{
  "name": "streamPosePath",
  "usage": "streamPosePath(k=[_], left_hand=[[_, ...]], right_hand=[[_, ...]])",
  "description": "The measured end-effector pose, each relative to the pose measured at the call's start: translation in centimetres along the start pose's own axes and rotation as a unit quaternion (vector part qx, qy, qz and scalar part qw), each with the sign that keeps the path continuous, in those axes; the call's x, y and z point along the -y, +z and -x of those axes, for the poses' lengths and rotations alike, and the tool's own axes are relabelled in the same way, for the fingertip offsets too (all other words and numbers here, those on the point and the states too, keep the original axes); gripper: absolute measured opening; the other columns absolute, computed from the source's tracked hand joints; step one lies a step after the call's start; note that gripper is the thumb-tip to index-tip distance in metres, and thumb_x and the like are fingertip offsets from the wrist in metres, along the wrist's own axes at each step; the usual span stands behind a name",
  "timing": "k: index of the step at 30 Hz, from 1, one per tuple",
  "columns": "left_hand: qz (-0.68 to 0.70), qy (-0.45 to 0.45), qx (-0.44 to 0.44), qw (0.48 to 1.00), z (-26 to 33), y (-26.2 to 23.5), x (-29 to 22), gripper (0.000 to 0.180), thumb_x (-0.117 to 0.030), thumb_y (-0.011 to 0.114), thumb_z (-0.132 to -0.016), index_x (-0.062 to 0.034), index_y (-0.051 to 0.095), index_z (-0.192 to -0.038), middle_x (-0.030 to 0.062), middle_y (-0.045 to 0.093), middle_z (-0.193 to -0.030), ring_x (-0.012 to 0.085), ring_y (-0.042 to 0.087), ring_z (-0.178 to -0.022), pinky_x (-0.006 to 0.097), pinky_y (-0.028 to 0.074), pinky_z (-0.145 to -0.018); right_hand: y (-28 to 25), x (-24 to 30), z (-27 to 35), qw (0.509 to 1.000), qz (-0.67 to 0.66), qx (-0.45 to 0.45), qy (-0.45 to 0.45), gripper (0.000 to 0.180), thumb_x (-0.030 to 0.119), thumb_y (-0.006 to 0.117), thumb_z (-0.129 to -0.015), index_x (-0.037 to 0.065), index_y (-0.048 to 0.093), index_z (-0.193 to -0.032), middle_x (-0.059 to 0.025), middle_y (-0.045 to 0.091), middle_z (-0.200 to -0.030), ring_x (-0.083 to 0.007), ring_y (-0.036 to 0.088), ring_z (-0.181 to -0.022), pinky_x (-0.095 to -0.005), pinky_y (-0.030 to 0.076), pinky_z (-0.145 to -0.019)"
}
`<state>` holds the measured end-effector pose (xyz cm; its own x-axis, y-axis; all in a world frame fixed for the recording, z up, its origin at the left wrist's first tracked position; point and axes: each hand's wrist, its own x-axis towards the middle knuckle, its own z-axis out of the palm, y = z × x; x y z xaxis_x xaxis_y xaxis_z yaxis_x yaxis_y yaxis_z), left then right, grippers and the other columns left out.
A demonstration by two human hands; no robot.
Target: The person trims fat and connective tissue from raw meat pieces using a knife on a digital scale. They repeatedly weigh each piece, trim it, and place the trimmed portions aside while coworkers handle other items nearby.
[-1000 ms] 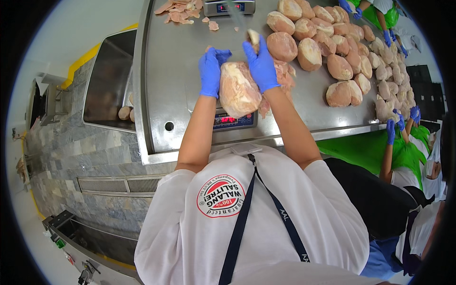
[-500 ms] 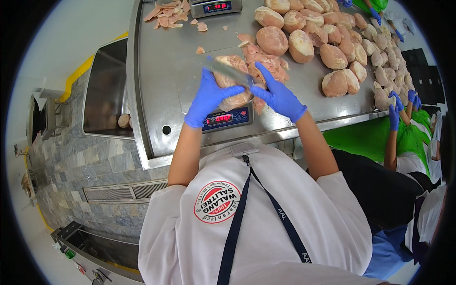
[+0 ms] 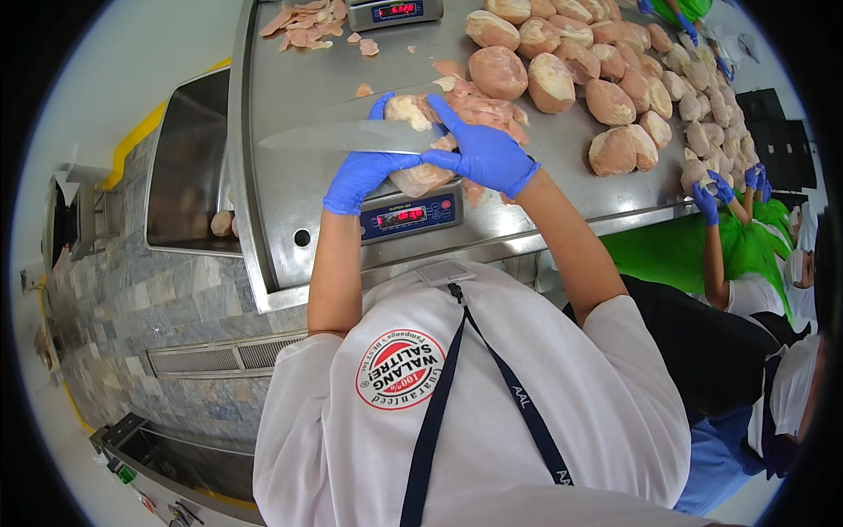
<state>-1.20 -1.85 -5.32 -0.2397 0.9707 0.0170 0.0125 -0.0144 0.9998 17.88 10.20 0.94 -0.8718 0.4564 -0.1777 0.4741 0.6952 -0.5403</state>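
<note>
A pale pink, rounded lump of ham-like meat (image 3: 423,179) is held above a digital scale (image 3: 411,216) at the near table edge. My left hand (image 3: 362,178), in a blue glove, is closed around its left side, with fingertips showing past the far side of the blade. In my blue-gloved right hand (image 3: 488,155) is a knife (image 3: 338,137); its long, wide blade points left and lies across the lump, covering its middle. The knife's handle is hidden in my fingers. Just beyond my right hand lies a heap of thin meat trimmings (image 3: 492,109).
Many rounded meat pieces (image 3: 551,83) cover the right of the steel table (image 3: 299,189). At the far left are more trimmings (image 3: 306,25) and a second scale (image 3: 394,11). Gloved co-workers' hands (image 3: 707,200) work at the far right. A steel bin (image 3: 193,167) stands left.
The knife has swung from slanting over the lump to pointing left across it, its blade now sharp to see. My right hand has moved left, close against my left hand.
</note>
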Motion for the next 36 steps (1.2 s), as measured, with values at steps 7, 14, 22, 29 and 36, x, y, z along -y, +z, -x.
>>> streamPosePath(k=[7, 14, 22, 29, 36], left_hand=[[0.027, -0.021, -0.059, 0.998, 0.3, 0.6, 0.7, 0.11, -0.023, 0.089, -0.075, -0.0004, 0.02, -0.157, 0.0206, 0.041, -0.151, 0.0274, 0.044, -0.138, 0.038, 0.038, -0.115], [0.057, 0.044, -0.24, 0.968, 1.5, 2.7, 1.4, 0.11, -0.03, 0.091, -0.073, -0.0025, 0.025, -0.156, 0.0247, 0.035, -0.151, 0.0305, 0.042, -0.137, 0.044, 0.036, -0.115], [-0.471, 0.216, -0.098, 0.85, 0.3, 0.9, -4.6, 0.046, -0.031, 0.077, -0.084, -0.0126, 0.068, -0.126, 0.0164, 0.06, -0.132, 0.0347, 0.05, -0.13, 0.046, 0.041, -0.109], [-0.425, 0.078, -0.207, 0.878, -1.6, 1.5, -4.2, 0.045, -0.04, 0.072, -0.09, -0.0059, 0.068, -0.12, 0.0185, 0.064, -0.119, 0.0365, 0.059, -0.114, 0.046, 0.046, -0.1], [-0.371, -0.015, -0.238, 0.897, 0.5, -1.5, -4.1, 0.059, -0.046, 0.077, -0.086, -0.0028, 0.063, -0.123, 0.0217, 0.056, -0.124, 0.0378, 0.055, -0.117, 0.046, 0.048, -0.098]], right_hand=[[0.2, 0.2, -3.7, 0.997, 0.023, -0.071, -0.026, 0.071, 0.056, 0.057, -0.097, 0.014, 0.042, -0.152, -0.0214, 0.072, -0.102, -0.0328, 0.07, -0.094, -0.0411, 0.054, -0.08], [0.7, -2.0, -5.5, 0.877, -0.469, -0.033, 0.104, 0.061, 0.046, 0.057, -0.1, 0.012, 0.044, -0.149, -0.0007, 0.053, -0.07, -0.0069, 0.046, -0.053, -0.0227, 0.041, -0.05], [3.4, -7.8, -1.0, 0.814, -0.571, -0.018, 0.105, 0.075, 0.027, 0.07, -0.095, 0.013, 0.03, -0.156, -0.0013, 0.051, -0.066, -0.0093, 0.05, -0.052, -0.0266, 0.045, -0.047], [0.9, -6.6, 1.4, 0.935, -0.312, -0.03, 0.167, 0.079, 0.024, 0.061, -0.098, 0.01, 0.015, -0.161, -0.0146, 0.064, -0.075, -0.0195, 0.061, -0.056, -0.0334, 0.053, -0.056], [-1.1, -6.1, 4.3, 0.952, -0.283, 0.01, 0.112, 0.077, 0.014, 0.055, -0.097, 0.022, 0.016, -0.163, -0.0098, 0.059, -0.078, -0.0158, 0.055, -0.055, -0.032, 0.051, -0.051]])
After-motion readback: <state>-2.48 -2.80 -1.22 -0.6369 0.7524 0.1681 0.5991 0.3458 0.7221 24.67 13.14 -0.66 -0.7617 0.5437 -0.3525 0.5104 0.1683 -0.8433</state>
